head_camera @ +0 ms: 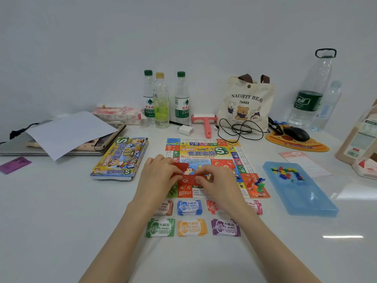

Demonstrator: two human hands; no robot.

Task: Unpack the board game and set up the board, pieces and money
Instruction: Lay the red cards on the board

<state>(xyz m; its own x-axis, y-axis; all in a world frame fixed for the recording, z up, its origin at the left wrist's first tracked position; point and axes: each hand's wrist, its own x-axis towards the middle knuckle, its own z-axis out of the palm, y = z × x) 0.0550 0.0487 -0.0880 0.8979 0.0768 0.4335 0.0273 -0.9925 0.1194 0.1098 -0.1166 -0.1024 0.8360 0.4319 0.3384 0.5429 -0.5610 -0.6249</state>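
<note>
Square printed paper game board (212,158): lies flat, creased, at the middle of the glossy white table (61,201).

Red paper cards (190,176): over the board's near half, pinched between left hand (157,174) and right hand (216,178), which are close together.

Small plastic figures (258,185): blue, green and orange, on the board's near right corner.

Stacks of printed paper money (191,227): two rows along the board's near edge.

Translucent blue plastic tray (302,193): oblong, right of the board; holds tiny multicoloured plastic pieces (285,172) at its far end.

Flat cardboard game box (120,158): left of the board.

Cream canvas tote bag (246,103): upright at the far edge, contents hidden.
</note>
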